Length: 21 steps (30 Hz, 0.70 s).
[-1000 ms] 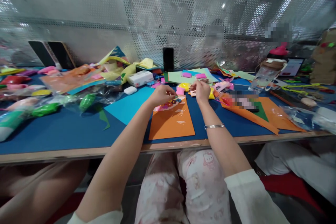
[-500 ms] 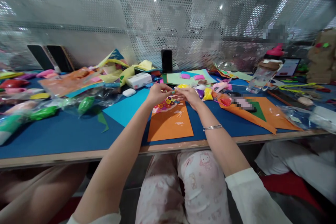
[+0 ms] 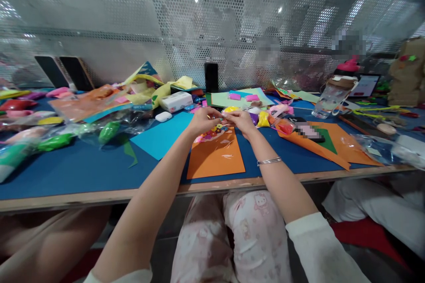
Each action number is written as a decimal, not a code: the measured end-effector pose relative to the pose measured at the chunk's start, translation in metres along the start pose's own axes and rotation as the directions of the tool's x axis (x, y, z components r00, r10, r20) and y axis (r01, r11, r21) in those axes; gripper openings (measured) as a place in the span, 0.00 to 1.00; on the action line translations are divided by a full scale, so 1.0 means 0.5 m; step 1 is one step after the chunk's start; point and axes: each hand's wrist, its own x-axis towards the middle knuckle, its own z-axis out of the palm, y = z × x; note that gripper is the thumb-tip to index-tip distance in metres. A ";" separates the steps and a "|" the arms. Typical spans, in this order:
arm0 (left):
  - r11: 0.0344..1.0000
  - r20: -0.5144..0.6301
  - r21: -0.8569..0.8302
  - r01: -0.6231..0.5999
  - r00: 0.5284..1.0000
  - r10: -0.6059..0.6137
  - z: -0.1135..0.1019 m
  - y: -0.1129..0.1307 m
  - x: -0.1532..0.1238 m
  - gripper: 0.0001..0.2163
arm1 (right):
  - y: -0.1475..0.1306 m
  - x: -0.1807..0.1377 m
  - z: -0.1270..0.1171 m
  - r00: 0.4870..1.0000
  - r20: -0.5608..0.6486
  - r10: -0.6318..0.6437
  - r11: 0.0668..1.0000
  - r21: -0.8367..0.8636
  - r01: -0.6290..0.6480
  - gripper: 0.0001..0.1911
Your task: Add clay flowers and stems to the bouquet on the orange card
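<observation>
Over the far part of an orange sheet (image 3: pixel 212 161), my left hand (image 3: pixel 205 120) and my right hand (image 3: pixel 239 121) meet with their fingertips close together. Both have curled, pinching fingers; whatever they hold, if anything, is too small to make out. Below them on the sheet lies a cluster of small colourful flowers (image 3: pixel 210 135), partly covered by my left hand. Thin white strips (image 3: pixel 227 156) show on the sheet nearer to me. A cyan sheet (image 3: pixel 156 139) lies left of the orange one, partly behind my left forearm.
A white earbud case (image 3: pixel 163 117) and a tissue pack (image 3: pixel 175 101) sit behind the cyan sheet. Yellow clay (image 3: pixel 263 118), a phone (image 3: pixel 308 130) and folded orange paper (image 3: pixel 357 143) lie to the right. Bagged green clay (image 3: pixel 109 132) is at left. A black phone (image 3: pixel 211 77) stands behind.
My fingers have shifted slightly where they meet, and my left hand's fingers look a little more curled. The sheets and other things stay where they were.
</observation>
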 end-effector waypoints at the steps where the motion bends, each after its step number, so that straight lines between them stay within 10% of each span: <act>1: 1.000 0.013 0.013 0.008 1.000 -0.008 0.000 0.000 0.000 0.09 | 0.002 0.002 -0.001 1.000 0.001 -0.010 1.000 -0.024 0.010 0.10; 21: 0.987 0.092 0.159 0.021 0.995 -0.036 0.022 -0.007 -0.007 0.09 | 0.013 0.008 0.006 0.950 0.092 -0.297 0.828 -0.470 0.305 0.11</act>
